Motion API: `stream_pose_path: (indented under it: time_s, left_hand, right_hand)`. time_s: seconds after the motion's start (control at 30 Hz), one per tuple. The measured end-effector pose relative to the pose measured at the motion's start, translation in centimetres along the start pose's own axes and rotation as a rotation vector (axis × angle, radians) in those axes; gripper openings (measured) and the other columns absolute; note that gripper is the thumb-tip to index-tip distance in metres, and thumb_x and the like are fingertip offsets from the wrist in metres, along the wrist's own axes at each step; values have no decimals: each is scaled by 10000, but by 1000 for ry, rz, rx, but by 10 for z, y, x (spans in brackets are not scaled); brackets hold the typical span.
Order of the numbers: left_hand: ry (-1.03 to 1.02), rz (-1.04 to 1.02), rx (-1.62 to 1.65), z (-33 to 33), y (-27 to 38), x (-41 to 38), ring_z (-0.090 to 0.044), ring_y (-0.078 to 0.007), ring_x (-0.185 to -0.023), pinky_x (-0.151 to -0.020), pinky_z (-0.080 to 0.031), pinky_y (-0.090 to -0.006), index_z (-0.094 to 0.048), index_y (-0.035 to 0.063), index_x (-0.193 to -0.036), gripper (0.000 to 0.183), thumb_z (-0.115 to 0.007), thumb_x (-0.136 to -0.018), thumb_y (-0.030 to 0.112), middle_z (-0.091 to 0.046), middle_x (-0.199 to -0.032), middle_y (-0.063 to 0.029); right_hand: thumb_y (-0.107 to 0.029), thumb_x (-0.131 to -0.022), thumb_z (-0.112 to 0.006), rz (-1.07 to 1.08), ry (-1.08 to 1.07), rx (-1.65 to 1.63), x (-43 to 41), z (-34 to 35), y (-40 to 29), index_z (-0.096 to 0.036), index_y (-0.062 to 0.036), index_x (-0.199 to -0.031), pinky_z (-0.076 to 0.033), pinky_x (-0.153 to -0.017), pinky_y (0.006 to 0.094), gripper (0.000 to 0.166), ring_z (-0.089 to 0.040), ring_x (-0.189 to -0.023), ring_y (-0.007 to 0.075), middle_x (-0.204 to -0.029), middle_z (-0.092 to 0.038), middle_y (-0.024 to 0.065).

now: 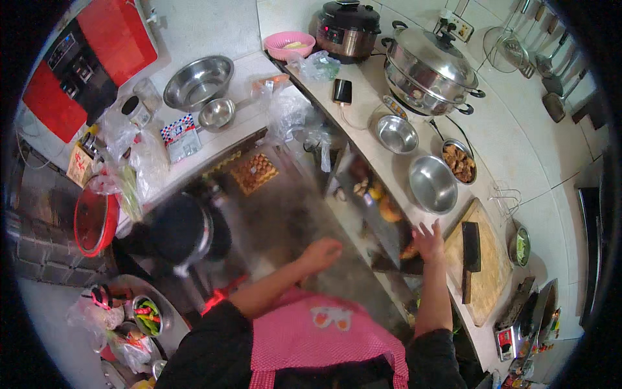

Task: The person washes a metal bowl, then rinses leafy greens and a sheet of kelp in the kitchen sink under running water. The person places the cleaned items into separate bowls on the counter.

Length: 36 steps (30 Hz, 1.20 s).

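Observation:
My left hand (322, 255) hangs over the floor in front of the pink apron (296, 335), its fingers loosely curled and blurred. I see nothing in it, but its palm side is hidden. My right hand (428, 240) is at the front edge of the counter, fingers spread and holding nothing. Just beyond its fingertips stands an empty steel bowl (432, 185). To its right a cleaver (471, 253) with a dark blade lies on a wooden cutting board (478, 287). Behind the bowl, a smaller steel dish holds brown meat pieces (458, 163).
A lidded steel steamer pot (432, 73), a pressure cooker (347, 34), a phone (342, 91) with a cable and a small steel bowl (397, 133) stand along the counter. Under it sits an open compartment with produce (388, 209). A tray of eggs (254, 173) lies lower left.

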<state>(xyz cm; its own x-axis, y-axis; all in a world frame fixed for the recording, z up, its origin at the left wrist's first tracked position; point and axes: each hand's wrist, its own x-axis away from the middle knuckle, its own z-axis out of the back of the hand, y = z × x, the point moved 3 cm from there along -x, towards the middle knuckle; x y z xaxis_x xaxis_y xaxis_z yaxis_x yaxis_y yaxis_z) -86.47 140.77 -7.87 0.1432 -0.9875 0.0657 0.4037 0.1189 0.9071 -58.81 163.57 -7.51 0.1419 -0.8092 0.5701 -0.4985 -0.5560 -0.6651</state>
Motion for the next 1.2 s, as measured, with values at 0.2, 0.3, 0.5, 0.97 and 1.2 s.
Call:
stream_pose_path:
  time_s: [0.2,0.3,0.5,0.97,1.2]
  left_hand:
    - [-87,195,264,42,-3,-45,-589,-155,-894,-806,-461,-280,-608,13,-1029,238,-598,-832,146,-634,-983,-79]
    - [-80,168,329,43,-19,-61,-583,-133,-893,-806,-458,-272,-609,23,-1020,208,-593,-845,134,-634,-989,-72]
    - [-158,92,191,30,-22,-81,-584,-141,-902,-806,-456,-274,-602,33,-1028,215,-603,-845,148,-634,-996,-56]
    - [-480,219,385,-30,33,-119,-579,-117,-818,-654,-453,-232,-584,17,-1015,193,-587,-861,134,-610,-889,-31]
    - [-705,198,309,-84,73,-109,-569,-112,-809,-650,-448,-227,-560,7,-1041,205,-565,-873,124,-599,-926,-40]
  right_hand:
    - [-136,-876,-497,68,-66,-266,-81,-16,0,-336,1,-1183,-493,-806,513,373,-506,-966,387,-1119,-437,239]
    - [-98,-868,-456,274,-86,151,-88,-25,-6,-365,88,-1103,-548,-708,417,314,-578,-797,326,-938,-527,233]
    - [-180,-869,-533,365,40,285,-72,-30,-13,-456,27,-1108,-512,-754,386,325,-603,-832,304,-940,-572,219]
    - [-340,-860,-542,358,338,1146,33,34,-7,-447,-38,-1249,-465,-834,455,502,-603,-909,315,-1170,-559,123]
    - [-166,-786,-529,499,500,1993,74,71,27,-484,-50,-1225,-276,-969,548,456,-500,-1129,198,-1375,-369,101]
